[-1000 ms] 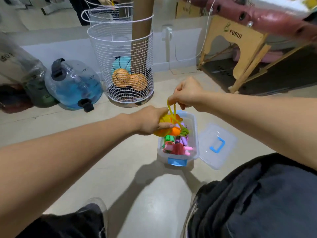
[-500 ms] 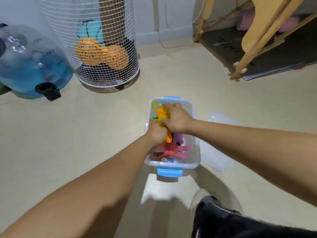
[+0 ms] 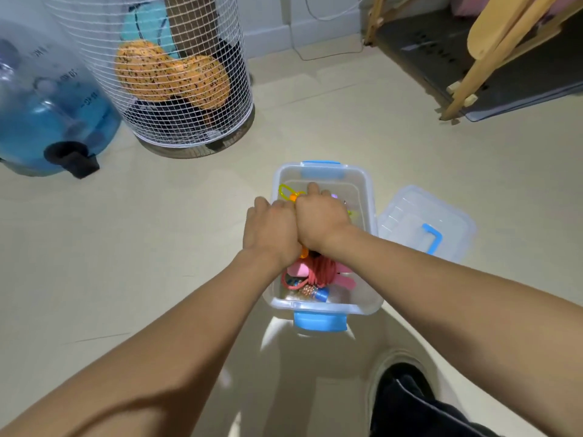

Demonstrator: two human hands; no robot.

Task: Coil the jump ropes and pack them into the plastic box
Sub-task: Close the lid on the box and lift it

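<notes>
Yellow rope (image 3: 287, 193) packed into plastic box (image 3: 369, 197), left hand (image 3: 270, 232) and right hand (image 3: 321, 218) on top, finger state untellable; probably needed release, then far-right lid (image 3: 410, 216).

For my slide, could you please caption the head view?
Both hands, left hand and right hand, press a yellow-orange jump rope into the clear blue-latched plastic box.

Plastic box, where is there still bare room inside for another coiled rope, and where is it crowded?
Bare room inside the plastic box: only the far right corner. The near end is crowded with the red rope; the left hand and right hand cover the middle, pressing the yellow rope.
</notes>
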